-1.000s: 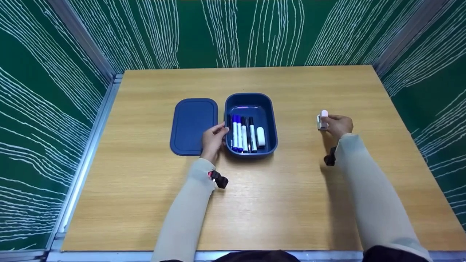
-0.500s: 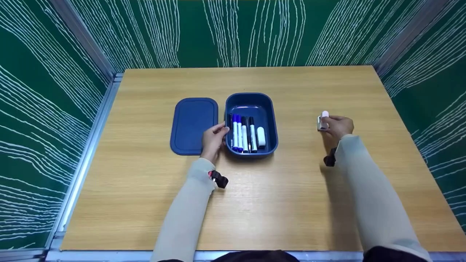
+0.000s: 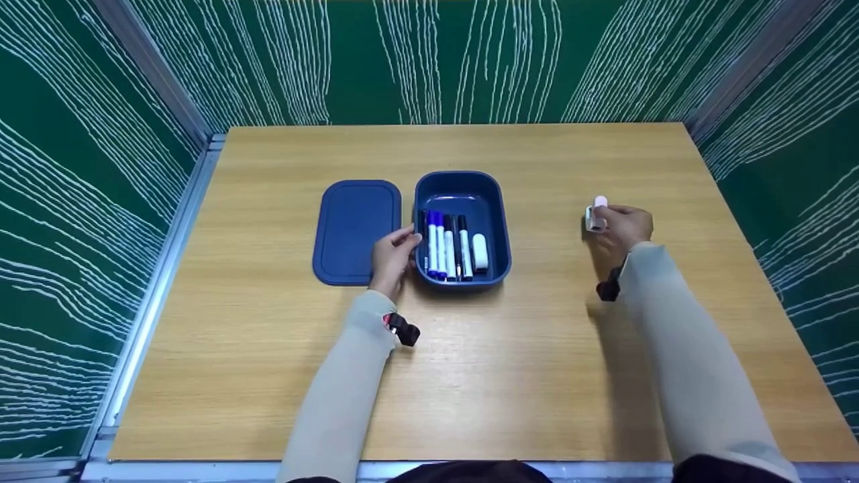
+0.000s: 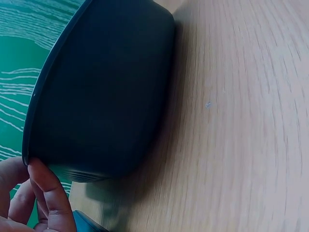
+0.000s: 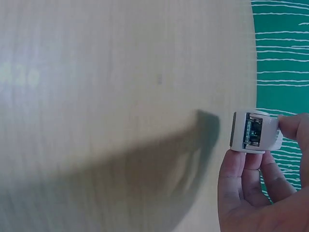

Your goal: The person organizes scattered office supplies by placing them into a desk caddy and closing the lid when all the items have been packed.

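Note:
My left hand (image 3: 394, 261) pinches the left rim of an open dark blue box (image 3: 496, 268); in the left wrist view, thumb and fingers (image 4: 50, 188) meet at that rim. Inside the box lie several markers (image 3: 449, 251) with blue or black caps and a rounded white block (image 3: 480, 251). Out to the right, my right hand (image 3: 627, 227) holds a small white stapler (image 5: 253, 131) between thumb and fingertips. Its side shows a dark opening with metal parts. In the right wrist view, the shadow lies apart from the hand, over the tabletop.
A flat blue lid (image 3: 356, 231) lies just left of the box, partly beside the left hand. The wooden table (image 3: 496, 389) is bounded by green walls (image 3: 470, 60) with white wavy lines and metal frame edges (image 3: 168, 268).
My right hand has risen slightly and shifted a little toward the far side with the stapler, which has turned a bit. The left hand and box stay in place.

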`<action>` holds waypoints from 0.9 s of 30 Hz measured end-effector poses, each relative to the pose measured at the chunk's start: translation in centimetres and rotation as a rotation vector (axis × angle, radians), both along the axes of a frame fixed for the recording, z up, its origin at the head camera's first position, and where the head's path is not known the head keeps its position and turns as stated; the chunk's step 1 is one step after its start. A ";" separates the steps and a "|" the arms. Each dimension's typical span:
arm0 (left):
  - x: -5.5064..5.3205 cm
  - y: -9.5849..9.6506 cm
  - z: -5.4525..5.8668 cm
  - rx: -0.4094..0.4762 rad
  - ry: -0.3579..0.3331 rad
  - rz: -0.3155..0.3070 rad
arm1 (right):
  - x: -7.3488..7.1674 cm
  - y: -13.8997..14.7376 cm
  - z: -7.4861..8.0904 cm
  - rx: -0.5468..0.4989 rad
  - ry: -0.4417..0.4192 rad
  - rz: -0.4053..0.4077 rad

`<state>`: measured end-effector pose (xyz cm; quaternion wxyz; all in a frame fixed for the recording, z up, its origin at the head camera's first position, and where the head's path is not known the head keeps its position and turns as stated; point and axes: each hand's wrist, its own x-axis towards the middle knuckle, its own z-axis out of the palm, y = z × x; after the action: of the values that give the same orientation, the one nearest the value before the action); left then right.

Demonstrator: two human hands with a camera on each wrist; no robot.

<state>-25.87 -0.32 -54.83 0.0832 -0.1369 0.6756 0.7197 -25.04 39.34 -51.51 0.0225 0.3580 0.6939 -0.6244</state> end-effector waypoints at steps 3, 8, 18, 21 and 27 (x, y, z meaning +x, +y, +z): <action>0.0 0.0 0.0 -0.007 -0.001 0.001 | -0.3 -0.1 0.6 0.042 0.026 0.019; -0.1 0.1 0.0 -0.032 0.013 0.006 | -1.0 -0.3 1.5 0.088 0.086 0.009; -0.1 0.1 -0.1 -0.023 0.019 0.013 | -1.7 -1.3 3.3 0.065 0.126 -0.004; -0.1 0.1 -0.1 -0.037 0.018 0.012 | -1.8 -1.5 3.5 0.040 0.135 -0.005; -0.2 0.1 -0.1 -0.039 0.013 0.005 | -1.8 -2.2 3.8 0.045 0.150 0.025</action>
<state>-26.05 -0.23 -54.93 0.0743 -0.1355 0.6898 0.7073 -26.81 37.14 -47.72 -0.0299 0.3023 0.7119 -0.6332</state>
